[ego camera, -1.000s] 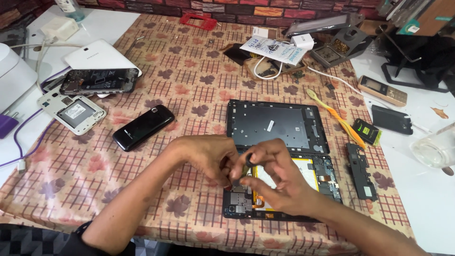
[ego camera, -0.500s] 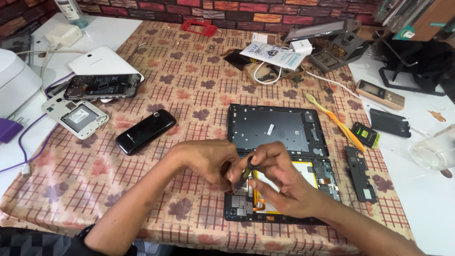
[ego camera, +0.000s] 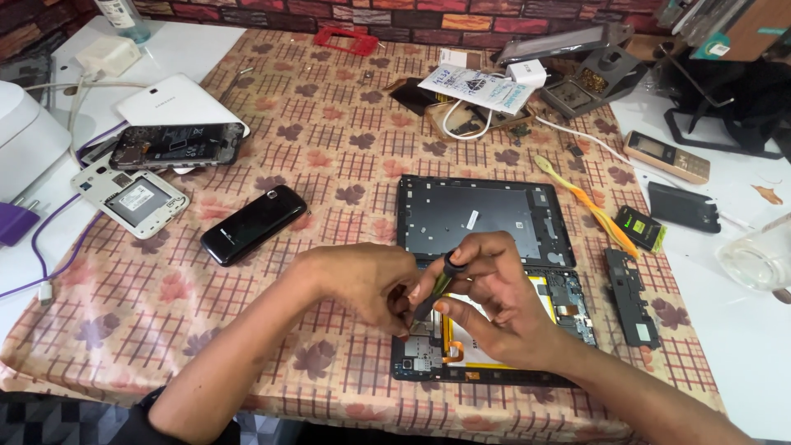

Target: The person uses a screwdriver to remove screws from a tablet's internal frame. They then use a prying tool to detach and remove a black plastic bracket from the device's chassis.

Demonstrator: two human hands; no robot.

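Note:
An opened tablet (ego camera: 568, 317) lies on the patterned tablecloth, its white battery and circuit board exposed. Its black back frame (ego camera: 478, 216) rests just beyond it. My right hand (ego camera: 494, 301) grips a small screwdriver (ego camera: 441, 284) with a black cap, tip down at the board's lower left corner. My left hand (ego camera: 358, 280) is beside it, fingertips pinched at the screwdriver tip; what they hold is hidden.
A black phone (ego camera: 254, 224) lies left of the tablet. Opened phones (ego camera: 177, 146) and a white shell (ego camera: 132, 198) sit further left. An orange-yellow pry tool (ego camera: 589, 206), a black speaker strip (ego camera: 630, 298), a battery (ego camera: 641, 228) and a glass (ego camera: 758, 255) are on the right.
Both hands stay over the tablet's lower left corner. The screwdriver has tipped more upright, and the camera view has dropped slightly.

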